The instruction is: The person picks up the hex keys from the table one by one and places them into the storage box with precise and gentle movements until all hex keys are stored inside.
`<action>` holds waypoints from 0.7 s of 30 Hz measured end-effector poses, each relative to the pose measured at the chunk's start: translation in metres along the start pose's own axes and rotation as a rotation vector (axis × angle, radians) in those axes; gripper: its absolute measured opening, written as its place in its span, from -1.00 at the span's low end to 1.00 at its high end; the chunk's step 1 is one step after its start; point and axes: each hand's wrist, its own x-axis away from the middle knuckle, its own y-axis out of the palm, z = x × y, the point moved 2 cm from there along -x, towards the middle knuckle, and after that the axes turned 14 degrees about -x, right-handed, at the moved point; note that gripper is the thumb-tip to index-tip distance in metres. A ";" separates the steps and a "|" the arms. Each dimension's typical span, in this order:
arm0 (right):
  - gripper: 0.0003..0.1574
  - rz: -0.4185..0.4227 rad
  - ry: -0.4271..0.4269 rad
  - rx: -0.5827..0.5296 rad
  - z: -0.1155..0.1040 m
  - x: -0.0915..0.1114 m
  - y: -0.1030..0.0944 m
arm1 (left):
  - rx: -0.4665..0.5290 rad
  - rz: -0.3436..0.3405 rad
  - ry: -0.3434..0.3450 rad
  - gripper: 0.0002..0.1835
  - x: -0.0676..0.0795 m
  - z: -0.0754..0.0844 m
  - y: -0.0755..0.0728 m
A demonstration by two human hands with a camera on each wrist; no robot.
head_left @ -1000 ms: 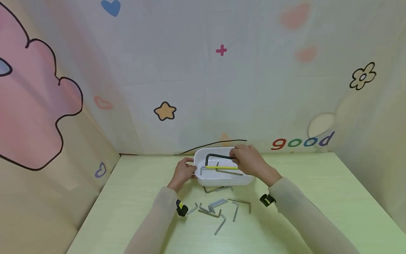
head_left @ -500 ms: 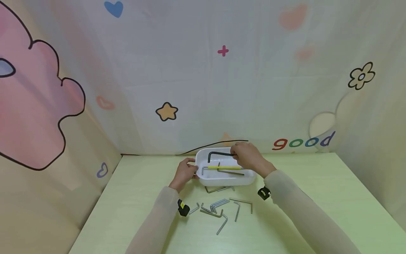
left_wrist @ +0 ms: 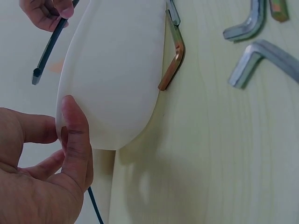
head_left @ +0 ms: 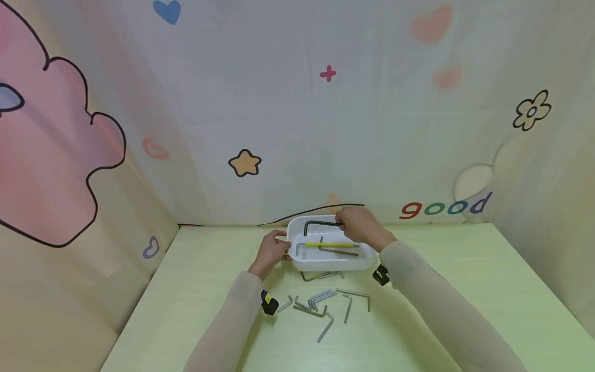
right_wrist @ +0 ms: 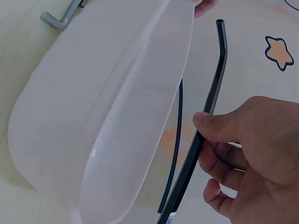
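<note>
My left hand [head_left: 271, 250] grips the left end of a white plastic tray [head_left: 334, 265], its thumb and fingers pinching the rim in the left wrist view. Above the tray's back edge, my right hand [head_left: 361, 225] pinches a black hex key [head_left: 319, 223] between thumb and fingers. The key's short bent end points down on the left; in the right wrist view its long shaft [right_wrist: 187, 163] passes under the thumb. Inside the tray lie a hex key with a yellow sleeve [head_left: 330, 245] and a bronze-coloured hex key [head_left: 338, 252].
Several silver hex keys [head_left: 321, 297] lie scattered on the pale green table in front of the tray. A bronze hex key [head_left: 311, 277] rests close by the tray's front wall. Behind the tray hangs a printed curtain [head_left: 297, 129], meeting the table's back edge.
My right hand has lifted the black hex key a little upward and back, off the yellow-sleeved one it overlapped. The left hand keeps its hold on the tray.
</note>
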 end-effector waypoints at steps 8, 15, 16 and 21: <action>-0.88 -0.055 0.027 0.019 0.003 -0.011 0.005 | -0.003 0.004 0.003 -0.58 0.001 0.003 0.000; -0.86 -0.081 0.043 0.020 0.003 -0.017 0.009 | -0.002 0.004 0.003 -0.57 0.001 0.001 0.000; -0.85 -0.085 0.042 0.021 0.004 -0.017 0.010 | -0.003 0.004 0.004 -0.57 0.001 0.000 0.000; -0.83 -0.118 0.056 0.024 0.004 -0.021 0.011 | -0.006 0.003 -0.002 -0.57 0.002 0.000 0.000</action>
